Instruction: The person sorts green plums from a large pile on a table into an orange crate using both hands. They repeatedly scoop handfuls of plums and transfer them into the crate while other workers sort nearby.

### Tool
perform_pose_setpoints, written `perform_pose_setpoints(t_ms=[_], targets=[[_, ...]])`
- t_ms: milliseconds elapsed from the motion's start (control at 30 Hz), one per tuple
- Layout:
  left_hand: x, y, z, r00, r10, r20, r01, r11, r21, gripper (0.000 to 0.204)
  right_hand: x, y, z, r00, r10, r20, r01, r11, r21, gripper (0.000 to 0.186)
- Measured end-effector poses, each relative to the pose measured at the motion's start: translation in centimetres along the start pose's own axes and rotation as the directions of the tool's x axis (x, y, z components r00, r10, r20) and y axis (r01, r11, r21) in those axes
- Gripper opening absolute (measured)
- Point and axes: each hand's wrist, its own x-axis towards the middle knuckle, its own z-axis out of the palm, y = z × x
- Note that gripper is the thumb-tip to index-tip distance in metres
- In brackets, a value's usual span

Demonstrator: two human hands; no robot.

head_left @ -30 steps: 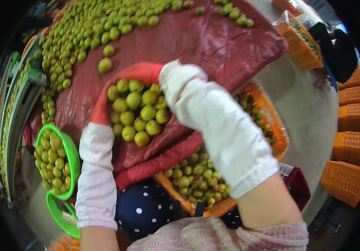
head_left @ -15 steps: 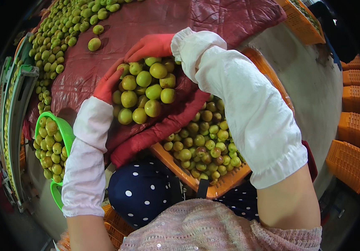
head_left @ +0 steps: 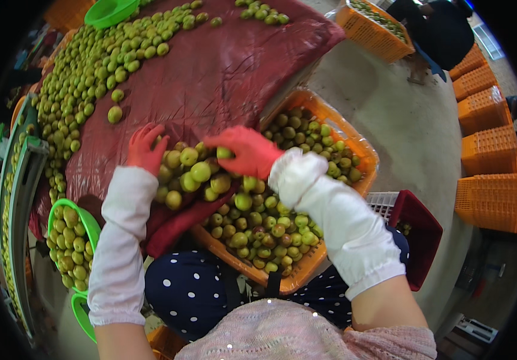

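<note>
A heap of round yellow-green fruit [head_left: 199, 172], jujube-like with brownish patches, lies at the near edge of the dark red quilted cover [head_left: 168, 81]. Left of the heap, my left hand [head_left: 146, 147], in a coral glove, has its fingers spread and curved. My right hand [head_left: 251, 152], gloved alike, bends its fingers and thumb around a single green fruit [head_left: 225, 152] at the heap's right side. Just below, an orange crate [head_left: 308, 264] full of the same fruit stands against the cover's edge, and fruit at the border runs from the heap into it.
A green basket of fruit [head_left: 93, 225] stands at the left beside a metal-framed conveyor [head_left: 23, 180]. More fruit [head_left: 99, 66] covers the far left of the table. Orange crates [head_left: 489, 153] line the right side, near a dark red bin [head_left: 417, 240]. A person [head_left: 441, 36] is at the far right.
My hands have moved from behind the heap to its two sides, the right one shifting right and nearer. The heap is lower, with fruit now at the crate's edge. The view has shifted too.
</note>
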Motion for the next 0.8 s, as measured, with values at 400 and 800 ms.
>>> perform_pose_setpoints(t_ms=[400,800], targets=[[-2.2,13.7,-0.3,0.775,0.532,0.341,-0.574,0.818,0.029,0.055,-14.5,-4.3,9.6,0.973,0.195,-0.120,-0.222,0.933,-0.283,0.054],[-2.5,19.4,11.4,0.819,0.399,0.413,-0.398,0.913,-0.093,0.032,-18.4,4.4,3.2,0.805,0.556,-0.207,-0.583,0.679,-0.445,0.057]])
